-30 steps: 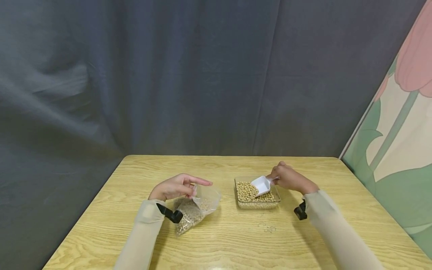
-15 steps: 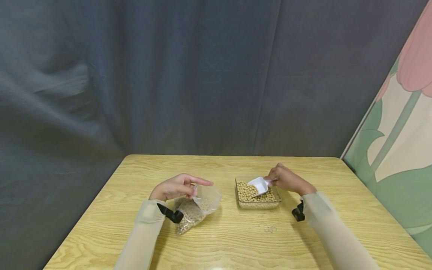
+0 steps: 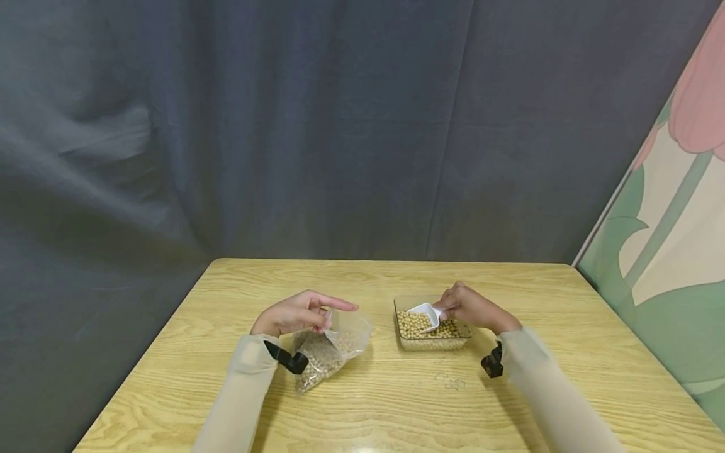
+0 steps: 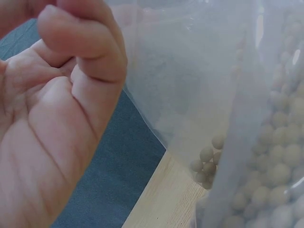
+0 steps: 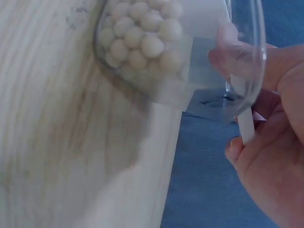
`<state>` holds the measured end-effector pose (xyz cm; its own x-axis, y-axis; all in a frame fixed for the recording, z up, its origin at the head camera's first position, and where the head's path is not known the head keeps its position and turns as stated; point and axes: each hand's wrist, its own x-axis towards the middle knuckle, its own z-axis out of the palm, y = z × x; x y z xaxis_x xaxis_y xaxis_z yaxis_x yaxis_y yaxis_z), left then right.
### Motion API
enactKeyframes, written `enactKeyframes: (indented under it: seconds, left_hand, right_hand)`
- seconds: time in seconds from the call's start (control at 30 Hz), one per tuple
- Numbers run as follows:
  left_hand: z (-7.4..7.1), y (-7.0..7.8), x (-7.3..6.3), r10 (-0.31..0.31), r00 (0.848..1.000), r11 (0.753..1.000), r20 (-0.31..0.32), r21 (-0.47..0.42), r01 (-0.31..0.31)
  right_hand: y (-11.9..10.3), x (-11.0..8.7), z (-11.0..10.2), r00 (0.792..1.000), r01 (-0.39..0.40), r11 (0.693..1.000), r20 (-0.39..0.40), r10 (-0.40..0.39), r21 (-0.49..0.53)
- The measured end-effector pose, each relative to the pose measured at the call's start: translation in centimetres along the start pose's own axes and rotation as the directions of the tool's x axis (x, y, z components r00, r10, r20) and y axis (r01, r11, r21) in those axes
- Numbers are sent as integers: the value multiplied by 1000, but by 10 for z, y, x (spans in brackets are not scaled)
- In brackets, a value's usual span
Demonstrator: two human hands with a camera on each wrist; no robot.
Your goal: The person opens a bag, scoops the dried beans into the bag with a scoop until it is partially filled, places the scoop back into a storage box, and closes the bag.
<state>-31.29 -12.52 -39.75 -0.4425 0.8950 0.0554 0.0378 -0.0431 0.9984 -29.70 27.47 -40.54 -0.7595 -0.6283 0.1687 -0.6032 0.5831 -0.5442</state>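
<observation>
With its thumb and fingers my left hand (image 3: 291,316) pinches the mouth of a clear plastic bag (image 3: 324,360), index finger stretched out over the opening. Round pale soybeans (image 4: 280,156) fill the bag's lower part, which lies on the table. My right hand (image 3: 476,309) grips the handle of a small white scoop (image 3: 426,313). The scoop's front edge is down among the soybeans (image 3: 409,322) in a clear rectangular container (image 3: 435,343). In the right wrist view, the scoop's handle (image 5: 246,126) runs between thumb and fingers, partly behind the container wall (image 5: 256,61).
Bag and container stand apart on a wood-grain table (image 3: 362,415). Faint marks (image 3: 451,381) show on the tabletop in front of the container. A dark curtain (image 3: 340,138) hangs behind the table, and a flower-painted wall (image 3: 674,251) is at the right.
My right hand has moved left and slightly down, carrying the scoop farther into the soybeans toward the container's left side. The left hand and the bag stay where they were.
</observation>
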Motion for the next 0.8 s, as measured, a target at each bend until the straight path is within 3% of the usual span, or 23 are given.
enactKeyframes:
  seconds: [0.23, 0.53, 0.8]
  left_hand:
    - [0, 0, 1, 11, 1000, 1000, 9, 0, -11]
    - [0, 1, 2, 2, 1000, 1000, 0, -9, -2]
    - [0, 2, 1, -9, 1000, 1000, -6, -15, 9]
  right_hand:
    - [1, -4, 7, 999, -50, 996, 4, 50, 68]
    - [3, -5, 12, 994, -99, 992, -43, 102, 76]
    - [7, -7, 13, 987, -157, 984, -32, 160, 89]
